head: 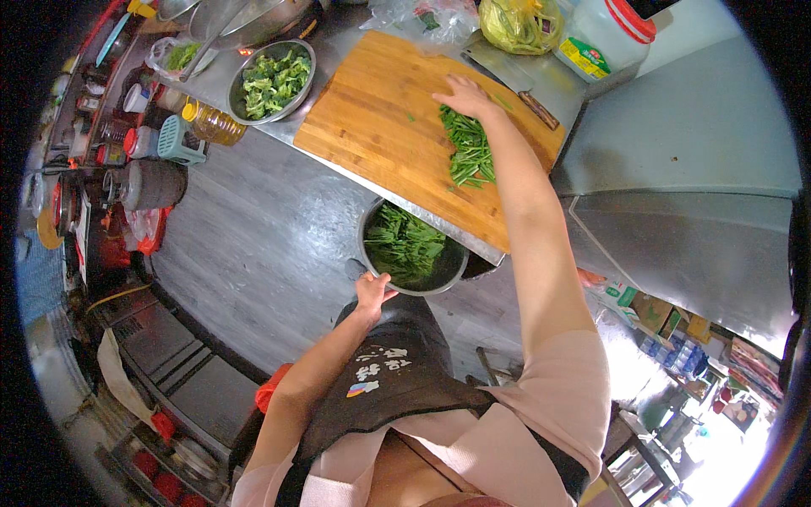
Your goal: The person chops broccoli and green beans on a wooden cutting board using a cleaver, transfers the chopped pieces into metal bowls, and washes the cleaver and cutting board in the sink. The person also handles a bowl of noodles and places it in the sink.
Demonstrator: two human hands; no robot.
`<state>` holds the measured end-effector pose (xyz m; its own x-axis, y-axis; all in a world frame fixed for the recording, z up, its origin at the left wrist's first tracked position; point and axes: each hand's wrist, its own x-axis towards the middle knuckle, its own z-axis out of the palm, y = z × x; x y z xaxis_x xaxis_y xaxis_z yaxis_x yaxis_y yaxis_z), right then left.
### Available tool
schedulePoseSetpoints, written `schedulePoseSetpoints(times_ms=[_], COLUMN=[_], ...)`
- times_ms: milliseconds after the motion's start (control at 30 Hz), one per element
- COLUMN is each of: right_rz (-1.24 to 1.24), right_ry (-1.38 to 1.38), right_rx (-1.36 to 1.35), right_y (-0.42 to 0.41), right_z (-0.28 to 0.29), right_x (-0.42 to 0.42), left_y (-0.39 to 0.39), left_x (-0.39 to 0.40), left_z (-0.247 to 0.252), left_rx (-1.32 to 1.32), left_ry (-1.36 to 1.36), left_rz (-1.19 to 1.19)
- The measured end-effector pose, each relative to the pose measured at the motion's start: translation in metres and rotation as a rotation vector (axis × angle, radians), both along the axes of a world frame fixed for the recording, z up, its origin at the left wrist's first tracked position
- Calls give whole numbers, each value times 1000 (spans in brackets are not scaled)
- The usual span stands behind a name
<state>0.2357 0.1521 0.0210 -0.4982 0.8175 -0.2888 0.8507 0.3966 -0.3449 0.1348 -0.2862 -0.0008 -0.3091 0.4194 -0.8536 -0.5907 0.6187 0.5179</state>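
Observation:
My left hand [374, 292] grips the near rim of a metal bowl [457, 269], which holds cut leafy greens [405, 244]. The bowl sits low, just under the front edge of a thick wooden cutting board [374, 104]. On the board's right part lies a pile of chopped green stems and leaves [467, 149]. My right hand [466, 96] rests at the far end of that pile, fingers spread, palm down. My forearm hides part of the pile's right side. A cleaver [504, 70] with a wooden handle [538, 110] lies beyond the board's far right edge.
Left of the board stands a metal bowl of broccoli [275, 82], near an oil bottle [215, 124]. Behind the board are a yellow plastic bag [521, 24] and a red-lidded jar [602, 41]. A grey metal cabinet [678, 139] borders the right side. Shelves with jars line the left.

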Motion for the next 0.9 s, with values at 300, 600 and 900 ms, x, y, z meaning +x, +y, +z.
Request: schedulePoseSetpoints(times_ms=[300, 600, 900], right_rz=[306, -165, -136], right_ry=[-26, 132, 416], right_rx=[89, 566, 386], right_y=[-96, -227, -339], right_z=[12, -19, 7], right_x=[23, 11, -5], left_y=[-3, -3, 1], left_x=[1, 9, 9], left_z=[-9, -30, -14], left_rx=[9, 13, -29], left_ry=[-8, 11, 54], left_rz=[-103, -50, -34])
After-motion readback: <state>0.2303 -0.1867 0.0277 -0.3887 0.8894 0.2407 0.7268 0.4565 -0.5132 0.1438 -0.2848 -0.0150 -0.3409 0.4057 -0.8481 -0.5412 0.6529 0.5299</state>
